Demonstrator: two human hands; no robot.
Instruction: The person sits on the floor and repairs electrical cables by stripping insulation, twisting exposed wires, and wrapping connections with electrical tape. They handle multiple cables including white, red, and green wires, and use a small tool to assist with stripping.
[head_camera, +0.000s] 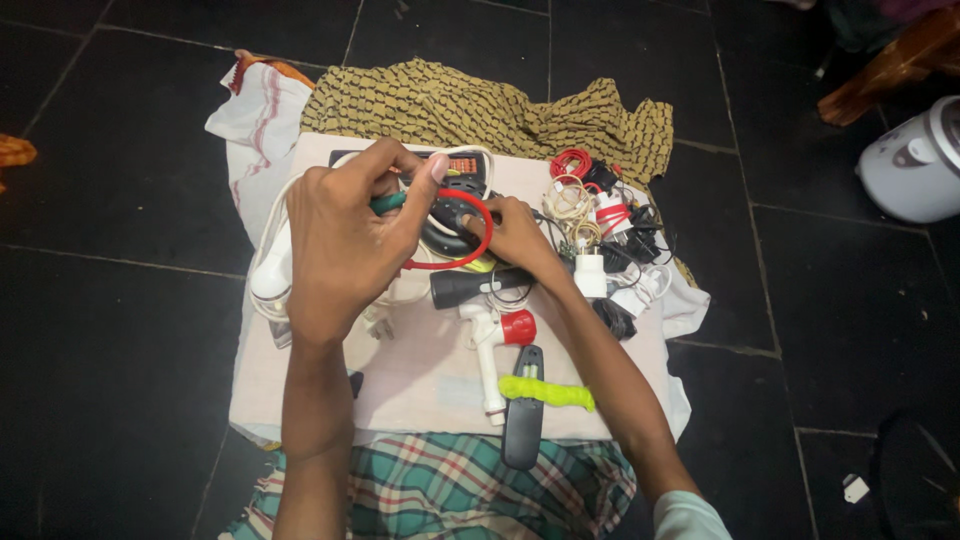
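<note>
My left hand (345, 245) was closed around a green-handled screwdriver (390, 203), thumb and fingers wrapped tight on the handle, its tip aimed into the black device (450, 225) at the far side of the bench (420, 385). My right hand (515, 235) pressed down on that device from the other side, fingers curled against its edge beside the red ring (470, 240) that looped round it; whether they truly gripped it or only braced it I could not tell. The tip itself was hidden under my left fingers. To do this well, I judged the driver had to stay square to the screw, with steady downward pressure, and the right hand had to keep the body from twisting. The loose white cable (275, 270) by my left wrist and the tangle of wires (590, 215) just right of the device could have snagged, so I reckoned small, slow turns were best
</note>
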